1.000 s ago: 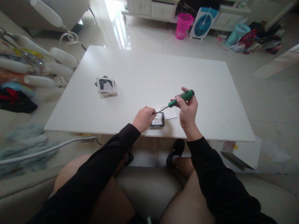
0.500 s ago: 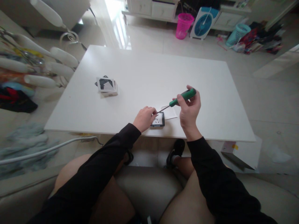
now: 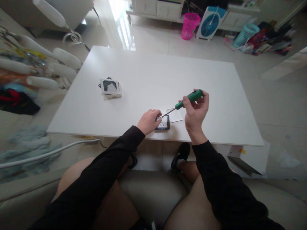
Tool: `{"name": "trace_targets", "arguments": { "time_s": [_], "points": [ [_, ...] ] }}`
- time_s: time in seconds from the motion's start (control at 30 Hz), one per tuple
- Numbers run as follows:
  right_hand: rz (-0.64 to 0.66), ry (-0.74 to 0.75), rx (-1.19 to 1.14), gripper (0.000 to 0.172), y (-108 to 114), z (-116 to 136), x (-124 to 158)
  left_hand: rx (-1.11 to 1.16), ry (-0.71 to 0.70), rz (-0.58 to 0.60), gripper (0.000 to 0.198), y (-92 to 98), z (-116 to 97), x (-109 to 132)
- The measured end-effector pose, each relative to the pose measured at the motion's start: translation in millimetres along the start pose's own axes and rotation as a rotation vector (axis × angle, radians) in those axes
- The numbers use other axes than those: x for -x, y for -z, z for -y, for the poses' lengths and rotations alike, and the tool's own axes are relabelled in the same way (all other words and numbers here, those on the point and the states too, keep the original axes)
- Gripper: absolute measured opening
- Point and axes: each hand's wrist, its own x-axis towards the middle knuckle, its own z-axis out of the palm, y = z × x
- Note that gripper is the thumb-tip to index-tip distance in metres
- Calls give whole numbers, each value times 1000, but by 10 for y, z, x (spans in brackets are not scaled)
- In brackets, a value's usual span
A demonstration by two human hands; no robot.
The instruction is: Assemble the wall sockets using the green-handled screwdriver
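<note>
A wall socket [image 3: 164, 123] with a white face and dark frame lies near the table's front edge. My left hand [image 3: 149, 121] is curled over its left side, thumb and fingertips on the socket and close to the screwdriver's tip. In my right hand [image 3: 195, 111] is a screwdriver [image 3: 189, 99] with a green handle, slanting down to the left. Its thin shaft reaches the upper part of the socket face; what the tip touches is too small to make out. Beside the socket, to the right, lies a thin white plate [image 3: 177, 117].
The white table [image 3: 153, 76] carries a small stack of socket parts [image 3: 111, 88] at its left. A lamp with white arms [image 3: 64, 57] stands by the left edge. Across the floor are a pink basket [image 3: 190, 27], a blue fan [image 3: 209, 24] and a light blue basket [image 3: 246, 35].
The screwdriver handle and my right hand have shifted slightly to the right. My left thumb and fingertips have parted a little from the shaft's tip.
</note>
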Motion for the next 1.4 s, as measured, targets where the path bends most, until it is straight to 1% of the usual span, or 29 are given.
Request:
{"name": "trace_targets", "arguments": {
  "time_s": [0.1,0.23,0.4,0.63,0.83,1.07,1.23,1.27,1.3,1.37,1.4],
  "points": [
    [24,19,-5,51,-6,13,19,6,-2,-3,15,-2,6,-2],
    [39,26,23,50,-9,26,42,34,-22,8,9,-3,-12,-4],
    [49,38,41,51,1,30,42,34,-31,9,14,-1,-27,-4],
    [66,21,55,52,-4,44,43,43,-34,-1,13,-2,-42,0],
    [64,16,43,48,-12,61,56,46,-30,6,13,-4,-46,-4],
    [91,34,55,50,-19,49,60,40,-44,11,11,-42,-14,-11],
    [92,32,77,51,-15,59,72,31,-33,21,8,-23,-21,-3],
    [95,40,86,51,-12,68,74,23,-29,15,13,-12,-23,3],
    [100,51,93,51,-10,76,76,11,-23,8,24,0,-24,12],
    [104,69,97,50,-4,87,78,-27,4,17,55,25,-20,33],
    [102,75,95,50,-1,85,77,-53,21,41,72,36,-13,45]
  ]
}}
